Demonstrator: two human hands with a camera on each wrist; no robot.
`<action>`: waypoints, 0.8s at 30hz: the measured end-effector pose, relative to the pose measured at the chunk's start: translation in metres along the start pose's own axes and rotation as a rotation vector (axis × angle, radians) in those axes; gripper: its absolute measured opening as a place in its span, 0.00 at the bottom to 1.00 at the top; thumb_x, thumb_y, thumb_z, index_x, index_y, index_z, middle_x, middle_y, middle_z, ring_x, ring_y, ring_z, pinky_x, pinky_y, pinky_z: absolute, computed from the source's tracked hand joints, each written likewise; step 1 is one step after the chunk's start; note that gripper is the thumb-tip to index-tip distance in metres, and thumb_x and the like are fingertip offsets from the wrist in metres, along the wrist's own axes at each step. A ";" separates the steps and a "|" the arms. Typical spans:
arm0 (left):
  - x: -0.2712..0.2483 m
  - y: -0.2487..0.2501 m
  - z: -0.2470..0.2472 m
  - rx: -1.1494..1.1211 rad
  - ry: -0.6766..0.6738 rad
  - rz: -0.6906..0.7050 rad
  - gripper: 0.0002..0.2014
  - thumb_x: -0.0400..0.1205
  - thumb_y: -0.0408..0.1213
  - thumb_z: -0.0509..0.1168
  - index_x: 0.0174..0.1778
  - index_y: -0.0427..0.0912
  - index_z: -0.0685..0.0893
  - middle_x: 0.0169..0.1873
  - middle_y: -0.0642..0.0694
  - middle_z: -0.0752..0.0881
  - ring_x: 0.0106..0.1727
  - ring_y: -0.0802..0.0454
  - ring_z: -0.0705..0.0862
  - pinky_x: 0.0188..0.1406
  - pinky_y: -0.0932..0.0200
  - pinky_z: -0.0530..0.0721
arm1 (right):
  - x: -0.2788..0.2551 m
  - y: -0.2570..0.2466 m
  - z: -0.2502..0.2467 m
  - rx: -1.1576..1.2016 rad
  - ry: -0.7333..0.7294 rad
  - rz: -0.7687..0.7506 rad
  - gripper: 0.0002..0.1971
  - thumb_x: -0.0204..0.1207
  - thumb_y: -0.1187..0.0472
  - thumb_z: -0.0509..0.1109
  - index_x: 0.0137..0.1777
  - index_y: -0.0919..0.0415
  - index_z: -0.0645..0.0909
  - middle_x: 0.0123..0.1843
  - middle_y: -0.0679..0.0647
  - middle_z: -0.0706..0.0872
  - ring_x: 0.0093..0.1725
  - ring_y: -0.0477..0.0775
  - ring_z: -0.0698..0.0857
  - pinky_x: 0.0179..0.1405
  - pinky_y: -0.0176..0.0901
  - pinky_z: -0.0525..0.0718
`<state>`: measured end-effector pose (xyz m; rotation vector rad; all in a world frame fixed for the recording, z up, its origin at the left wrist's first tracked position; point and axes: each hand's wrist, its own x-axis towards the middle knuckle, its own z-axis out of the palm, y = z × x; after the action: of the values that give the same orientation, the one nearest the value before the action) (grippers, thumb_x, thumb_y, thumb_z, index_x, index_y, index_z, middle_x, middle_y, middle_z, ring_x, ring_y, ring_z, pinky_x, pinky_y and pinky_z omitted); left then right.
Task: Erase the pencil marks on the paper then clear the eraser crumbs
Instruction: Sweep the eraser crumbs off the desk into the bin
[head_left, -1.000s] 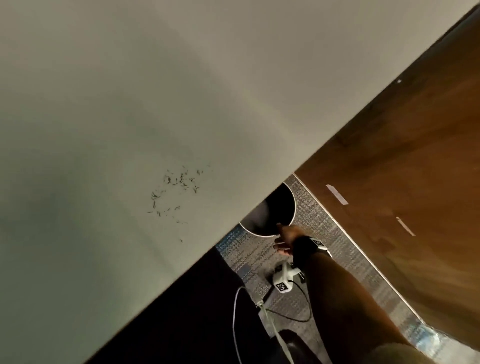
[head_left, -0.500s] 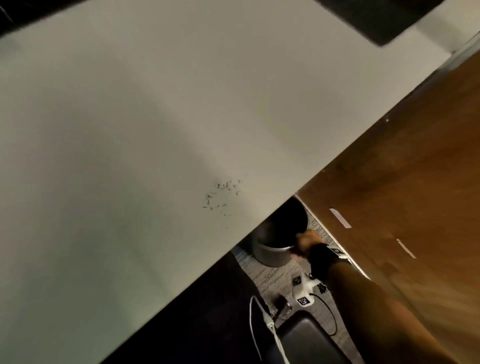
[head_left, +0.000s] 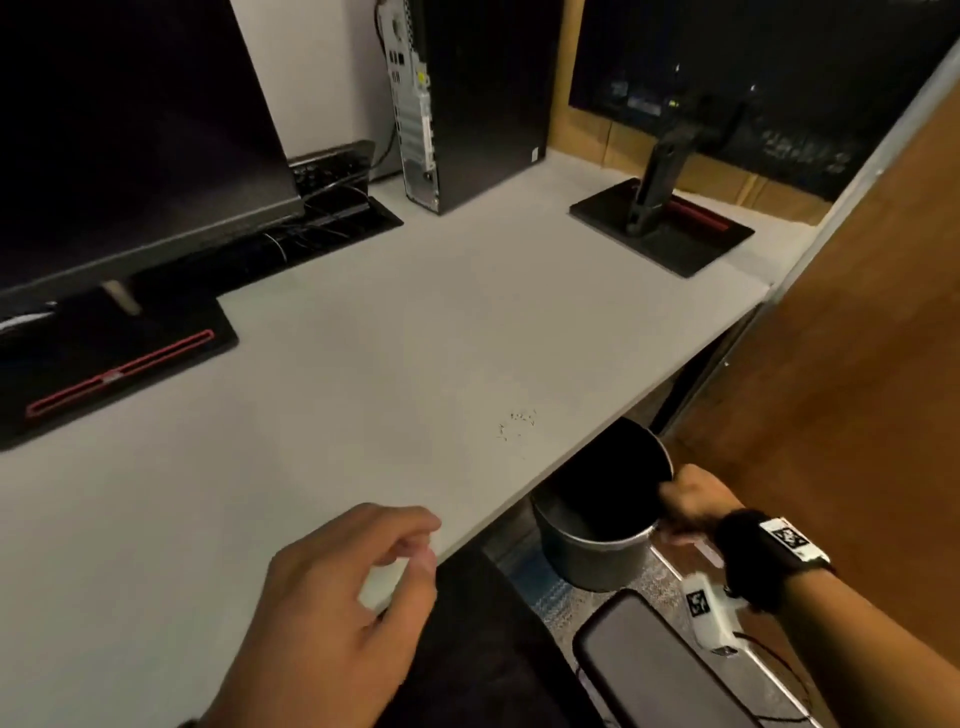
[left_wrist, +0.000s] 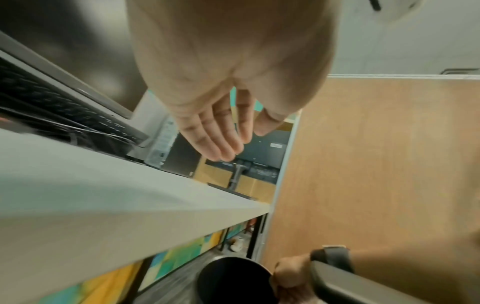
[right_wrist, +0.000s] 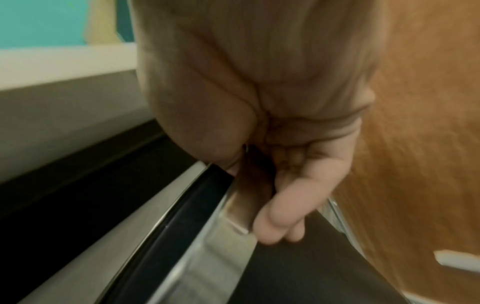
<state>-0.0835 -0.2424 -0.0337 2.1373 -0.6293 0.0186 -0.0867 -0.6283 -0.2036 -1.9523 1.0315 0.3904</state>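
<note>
A small scatter of dark eraser crumbs (head_left: 517, 426) lies on the grey desk (head_left: 415, 338), close to its front right edge. Just below that edge hangs a round metal bin (head_left: 592, 556), tilted with its dark mouth up. My right hand (head_left: 691, 499) grips the bin's rim (right_wrist: 197, 205), thumb inside and fingers (right_wrist: 275, 222) down the outer wall. My left hand (head_left: 358, 582) hovers over the desk's front edge, left of the crumbs, fingers (left_wrist: 226, 131) relaxed and holding nothing. The bin (left_wrist: 228, 281) also shows under the desk edge in the left wrist view.
A monitor (head_left: 130, 130) and its black base (head_left: 104, 358) stand at the back left. A PC tower (head_left: 467, 104) and a second monitor stand (head_left: 660, 218) are at the back. A wooden partition (head_left: 857, 389) closes the right side. A chair armrest (head_left: 654, 670) sits below the bin.
My view has lifted from under the desk edge to over the whole desk. My right hand took the bin's rim and raised it near the desk edge. My left hand came into view.
</note>
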 end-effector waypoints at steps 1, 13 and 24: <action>0.007 -0.003 0.007 -0.006 0.010 -0.004 0.12 0.81 0.50 0.66 0.58 0.58 0.89 0.52 0.68 0.88 0.56 0.68 0.86 0.56 0.74 0.80 | -0.006 -0.007 -0.006 -0.033 0.010 -0.038 0.19 0.78 0.66 0.62 0.23 0.65 0.80 0.23 0.64 0.86 0.21 0.59 0.86 0.23 0.43 0.82; 0.080 -0.013 0.107 0.712 -0.480 -0.248 0.53 0.78 0.78 0.35 0.87 0.42 0.29 0.84 0.25 0.29 0.85 0.30 0.27 0.85 0.35 0.35 | -0.065 -0.050 -0.030 -0.284 -0.060 -0.228 0.20 0.77 0.67 0.61 0.21 0.63 0.75 0.17 0.56 0.75 0.14 0.52 0.71 0.19 0.38 0.70; 0.092 0.028 0.140 0.287 -0.508 0.158 0.43 0.87 0.66 0.50 0.90 0.46 0.41 0.89 0.43 0.37 0.89 0.48 0.35 0.83 0.53 0.38 | -0.083 -0.051 -0.027 -0.295 -0.109 -0.264 0.21 0.80 0.66 0.62 0.22 0.63 0.76 0.18 0.54 0.75 0.12 0.44 0.71 0.18 0.36 0.68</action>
<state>-0.0455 -0.4025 -0.0760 2.3766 -1.1469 -0.3789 -0.1001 -0.5934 -0.1096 -2.2683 0.6623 0.5166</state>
